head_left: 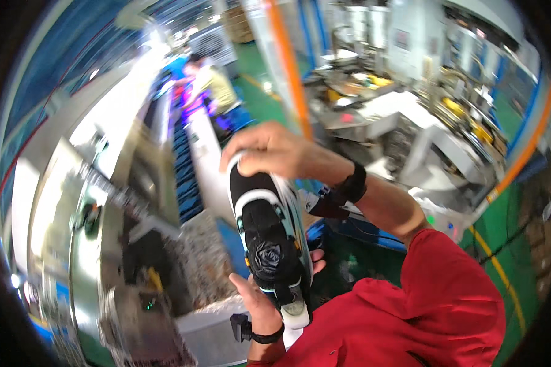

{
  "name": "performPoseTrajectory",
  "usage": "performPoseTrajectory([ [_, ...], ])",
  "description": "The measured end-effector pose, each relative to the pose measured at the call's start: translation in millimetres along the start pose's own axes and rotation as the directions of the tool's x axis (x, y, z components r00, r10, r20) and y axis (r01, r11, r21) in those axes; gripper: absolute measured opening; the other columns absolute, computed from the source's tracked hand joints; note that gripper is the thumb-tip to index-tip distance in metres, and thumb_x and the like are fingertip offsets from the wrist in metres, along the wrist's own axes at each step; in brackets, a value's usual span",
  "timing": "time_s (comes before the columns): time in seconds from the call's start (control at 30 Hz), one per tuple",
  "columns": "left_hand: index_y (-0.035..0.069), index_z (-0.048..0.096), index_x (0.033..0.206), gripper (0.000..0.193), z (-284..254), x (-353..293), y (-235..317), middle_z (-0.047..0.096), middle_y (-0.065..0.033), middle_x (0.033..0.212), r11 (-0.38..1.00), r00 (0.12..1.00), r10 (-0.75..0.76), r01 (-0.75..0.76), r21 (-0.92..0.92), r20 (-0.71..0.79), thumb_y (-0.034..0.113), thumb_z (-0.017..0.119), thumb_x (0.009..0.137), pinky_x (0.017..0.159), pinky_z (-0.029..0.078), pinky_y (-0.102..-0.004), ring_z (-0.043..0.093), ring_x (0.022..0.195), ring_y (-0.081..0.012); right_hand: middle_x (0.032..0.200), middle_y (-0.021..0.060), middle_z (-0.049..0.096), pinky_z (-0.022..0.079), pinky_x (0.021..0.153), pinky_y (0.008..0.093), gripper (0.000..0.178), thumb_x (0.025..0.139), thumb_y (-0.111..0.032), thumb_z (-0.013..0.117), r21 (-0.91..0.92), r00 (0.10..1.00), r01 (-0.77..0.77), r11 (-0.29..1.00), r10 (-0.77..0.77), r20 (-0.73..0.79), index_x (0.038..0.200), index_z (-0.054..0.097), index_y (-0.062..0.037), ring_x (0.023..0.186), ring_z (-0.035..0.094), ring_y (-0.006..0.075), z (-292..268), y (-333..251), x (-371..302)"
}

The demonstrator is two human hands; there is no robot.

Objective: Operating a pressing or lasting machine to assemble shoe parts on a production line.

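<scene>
A black and white sports shoe (269, 235) with pale teal trim is held up in front of me, its toe pointing away and its heel toward my chest. My right hand (269, 150) curls over the toe end from above. My left hand (260, 300) grips the heel end from below, fingers wrapped around the sole's edge. A black band sits on each wrist. My red sleeve (422, 300) fills the lower right.
A long metal conveyor line (134, 202) with blue trays (187, 183) runs away on the left. Another person in a yellow top (211, 82) works beside it far off. Grey machines (410, 122) and an orange post (288, 61) stand on the green floor to the right.
</scene>
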State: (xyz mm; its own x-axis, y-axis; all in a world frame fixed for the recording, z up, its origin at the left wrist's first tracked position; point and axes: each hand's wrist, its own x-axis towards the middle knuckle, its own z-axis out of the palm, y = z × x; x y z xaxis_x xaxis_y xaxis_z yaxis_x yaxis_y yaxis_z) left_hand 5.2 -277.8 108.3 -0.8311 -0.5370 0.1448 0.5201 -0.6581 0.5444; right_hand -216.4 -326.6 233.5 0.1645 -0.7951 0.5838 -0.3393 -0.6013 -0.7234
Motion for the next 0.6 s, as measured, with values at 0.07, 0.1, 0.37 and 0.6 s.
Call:
performPoseTrajectory([
  [0.07, -0.008, 0.032, 0.141, 0.092, 26, 48, -53, 0.05, -0.0289, 0.131, 0.985, 0.993, -0.12, 0.118, 0.122, 0.008, 0.069, 0.033, 0.091, 0.088, 0.052, -0.0472, 0.06, 0.104, -0.0413, 0.093, 0.0132, 0.072, 0.05, 0.08, 0.0302, 0.027, 0.087, -0.02, 0.059, -0.121, 0.98, -0.079, 0.99, 0.056, -0.189, 0.103, 0.069, 0.0003, 0.087, 0.066, 0.0173, -49, 8, -70],
  [0.1, -0.008, 0.035, 0.139, 0.086, 32, 66, -78, 0.053, -0.0281, 0.127, 0.965, 0.993, -0.094, 0.074, 0.253, 0.068, 0.064, 0.032, 0.094, 0.082, 0.054, -0.0433, 0.063, 0.097, -0.0381, 0.095, 0.0158, 0.071, 0.05, 0.081, 0.0316, 0.031, 0.088, -0.022, 0.06, -0.214, 0.951, -0.149, 0.965, 0.08, -0.3, 0.108, 0.067, 0.0, 0.088, 0.067, 0.0193, -71, 10, -106],
  [0.37, -0.002, 0.054, 0.123, 0.04, 92, 196, -279, 0.066, -0.0106, 0.107, 0.715, 0.997, -0.04, 0.075, 0.695, -0.067, 0.031, 0.043, 0.104, 0.084, 0.051, -0.0315, 0.062, 0.094, -0.0161, 0.125, 0.0159, 0.059, 0.048, 0.094, 0.0332, 0.081, 0.079, -0.04, 0.077, 0.298, 0.587, -0.199, 0.934, 0.356, -0.727, 0.142, 0.039, -0.0064, 0.11, 0.059, 0.0231, -159, -1, -381],
  [0.6, -0.01, 0.04, 0.139, 0.059, 120, 293, -438, 0.059, -0.0241, 0.127, 0.373, 0.904, -0.381, -0.04, 0.927, 0.192, 0.035, 0.048, 0.101, 0.101, 0.041, -0.0337, 0.056, 0.117, -0.027, 0.109, 0.0078, 0.062, 0.046, 0.09, 0.0288, 0.064, 0.065, -0.016, 0.078, 0.282, -0.049, -0.529, 0.8, 0.303, -0.952, 0.124, 0.057, -0.0016, 0.098, 0.059, 0.0165, -249, 3, -526],
])
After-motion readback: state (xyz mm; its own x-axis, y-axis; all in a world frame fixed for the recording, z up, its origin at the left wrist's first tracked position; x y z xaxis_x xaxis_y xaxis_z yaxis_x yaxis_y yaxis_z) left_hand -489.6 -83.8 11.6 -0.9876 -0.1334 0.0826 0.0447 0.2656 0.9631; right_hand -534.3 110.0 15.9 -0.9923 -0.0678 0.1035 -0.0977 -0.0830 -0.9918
